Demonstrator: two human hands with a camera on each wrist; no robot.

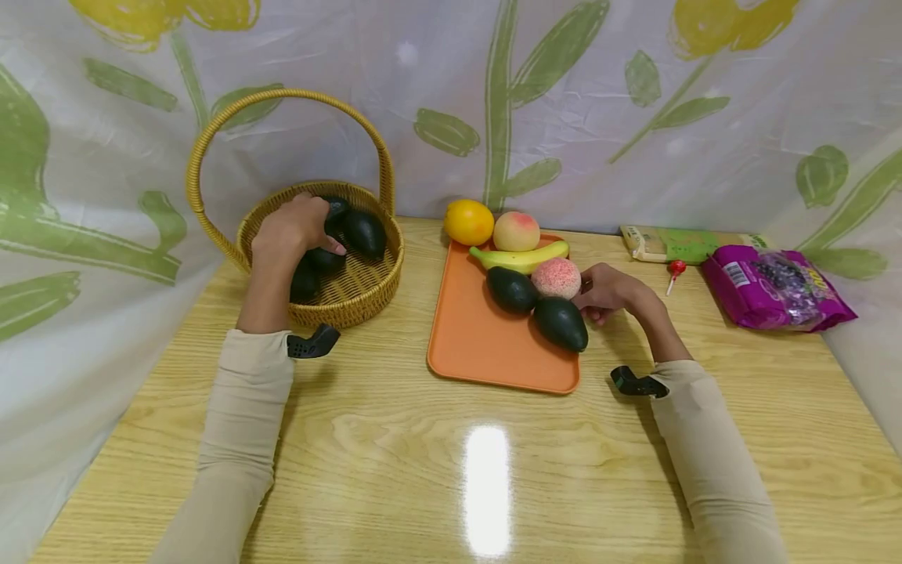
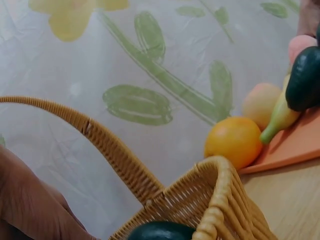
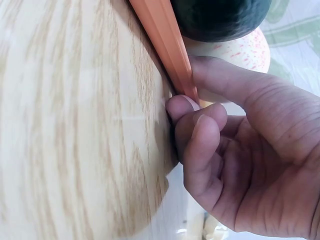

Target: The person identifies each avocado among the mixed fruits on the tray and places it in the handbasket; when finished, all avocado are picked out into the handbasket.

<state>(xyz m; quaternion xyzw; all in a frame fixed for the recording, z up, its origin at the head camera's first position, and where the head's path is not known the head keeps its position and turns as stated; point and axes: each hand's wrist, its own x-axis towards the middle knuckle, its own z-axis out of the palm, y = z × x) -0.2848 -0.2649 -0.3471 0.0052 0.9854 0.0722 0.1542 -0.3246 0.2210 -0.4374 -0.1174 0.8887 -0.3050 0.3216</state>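
Observation:
My left hand (image 1: 296,227) reaches down into a wicker basket (image 1: 352,310) at the left, over several dark green avocados (image 1: 365,234). Its thumb lies against one avocado; the other fingertips are hidden, so a grip cannot be made out. My right hand (image 1: 607,291) pinches the right rim of an orange tray (image 1: 493,352), the thumb over the edge and curled fingers (image 3: 202,140) below. Beside that hand on the tray are a speckled pink peach (image 1: 557,278) and two avocados (image 1: 560,323). Behind them lie a banana (image 1: 524,258), a smoother peach (image 1: 517,232) and an orange (image 1: 468,222).
The basket's tall handle (image 1: 199,168) arches over my left hand. Right of the tray lie a red lollipop (image 1: 676,269), a flat green-and-beige packet (image 1: 694,243) and a purple bag (image 1: 775,288). A flower-patterned curtain (image 1: 564,117) hangs behind the wooden table (image 1: 380,454).

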